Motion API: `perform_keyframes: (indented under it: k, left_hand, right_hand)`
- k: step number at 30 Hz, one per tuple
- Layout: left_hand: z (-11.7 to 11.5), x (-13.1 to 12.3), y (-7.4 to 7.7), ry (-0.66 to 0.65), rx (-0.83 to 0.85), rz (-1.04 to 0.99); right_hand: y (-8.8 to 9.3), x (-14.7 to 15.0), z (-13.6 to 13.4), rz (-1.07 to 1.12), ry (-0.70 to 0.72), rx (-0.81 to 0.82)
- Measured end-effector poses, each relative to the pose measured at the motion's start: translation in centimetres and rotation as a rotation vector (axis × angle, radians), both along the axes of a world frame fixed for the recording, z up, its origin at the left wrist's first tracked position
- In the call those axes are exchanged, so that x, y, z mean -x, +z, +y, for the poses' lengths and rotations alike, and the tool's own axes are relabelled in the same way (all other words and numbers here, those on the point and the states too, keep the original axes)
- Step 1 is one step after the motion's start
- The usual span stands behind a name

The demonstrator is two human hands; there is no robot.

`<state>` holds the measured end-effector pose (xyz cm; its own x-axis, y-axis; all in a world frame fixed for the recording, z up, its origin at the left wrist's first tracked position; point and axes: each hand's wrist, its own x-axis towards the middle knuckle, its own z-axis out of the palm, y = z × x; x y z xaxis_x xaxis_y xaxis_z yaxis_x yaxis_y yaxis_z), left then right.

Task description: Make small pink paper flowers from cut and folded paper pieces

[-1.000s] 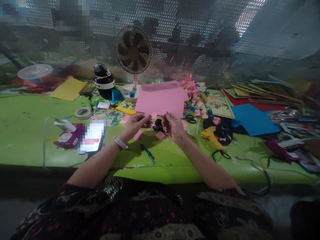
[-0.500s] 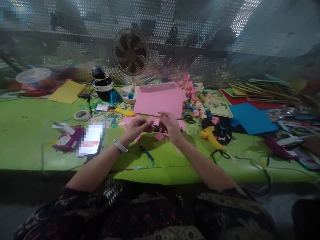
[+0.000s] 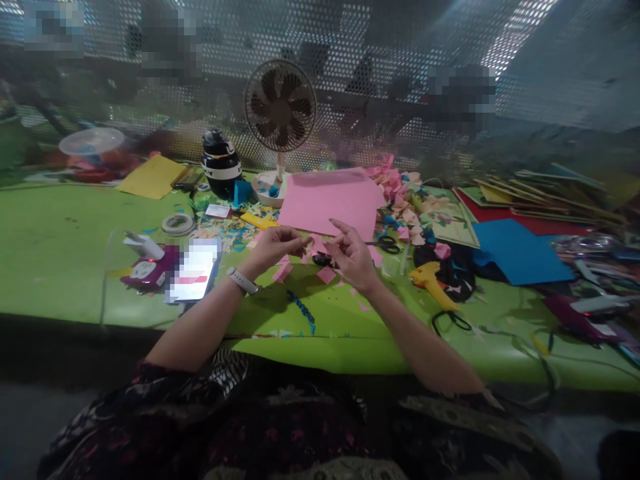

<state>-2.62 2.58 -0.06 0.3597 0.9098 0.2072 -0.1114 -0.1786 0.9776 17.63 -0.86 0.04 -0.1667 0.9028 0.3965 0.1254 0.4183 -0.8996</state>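
Presently both hands are raised just above the green bench [image 3: 65, 247], close together near its front middle. The left hand [image 3: 273, 248], with a pale watch [image 3: 242, 281] on its wrist, has its fingertips pinched on a small pink paper piece [image 3: 311, 244], which sits between the two hands. The right hand [image 3: 353, 257] meets the same piece from the other side, thumb and middle fingers closed at its edge while the index finger sticks out straight; how firmly this grip holds the paper cannot be told at this size. Directly beneath the hands lie loose pink paper squares [image 3: 326, 274] and a dark object too blurred to identify. A large pink sheet [image 3: 333, 203] lies flat just beyond the hands. A phone [image 3: 194, 270] with a lit screen rests to the left of the left forearm, touching a purple device [image 3: 147, 270]. A roll of tape [image 3: 177, 223] lies farther back on that side. A small desk fan [image 3: 280, 113] stands upright behind the pink sheet, with a dark bottle [image 3: 221, 163] beside it. To the right of the right hand lie a yellow glue gun [image 3: 431, 280], black-handled scissors [image 3: 387, 247] and a blue sheet [image 3: 520, 252]. A yellow sheet [image 3: 151, 176] lies at the far left rear.
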Motion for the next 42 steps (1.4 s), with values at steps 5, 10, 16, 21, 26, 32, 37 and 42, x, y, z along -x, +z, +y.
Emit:
perform_keyframes:
  k: [5, 10, 16, 21, 26, 32, 37, 42]
  left_hand:
    - [0.4, 0.2, -0.1, 0.101, -0.208, 0.059]
    - [0.1, 0.1, -0.2, 0.193, -0.589, 0.382]
    - [-0.1, 0.5, -0.3, 0.221, -0.958, 0.845]
    - [-0.5, 0.4, -0.6, 0.224, -0.996, 0.974]
    - [-0.6, 0.2, -0.9, 0.262, -0.848, 0.793]
    - [-0.2, 0.5, -0.5, 0.371, -0.651, 0.618]
    - [-0.7, -0.5, -0.2, 0.327, -0.261, 0.204]
    - [-2.5, -2.5, -0.6, 0.078, 0.058, -0.086]
  right_hand:
    - [-0.8, -0.2, 0.2, -0.156, 0.069, -0.003]
    - [-1.5, 0.0, 0.0, -0.396, 0.107, -0.117]
    - [-1.7, -0.4, 0.2, -0.635, 0.084, -0.327]
    - [-2.0, -0.1, -0.1, -0.730, 0.065, -0.382]
    - [-2.4, 0.5, -0.6, -0.727, 0.067, -0.419]
    - [-1.6, 1.0, -1.3, -0.423, 0.088, -0.229]
    - [-0.6, 1.4, -1.5, 0.005, -0.014, 0.029]
    - [-0.4, 1.6, -1.2, 0.173, -0.099, 0.088]
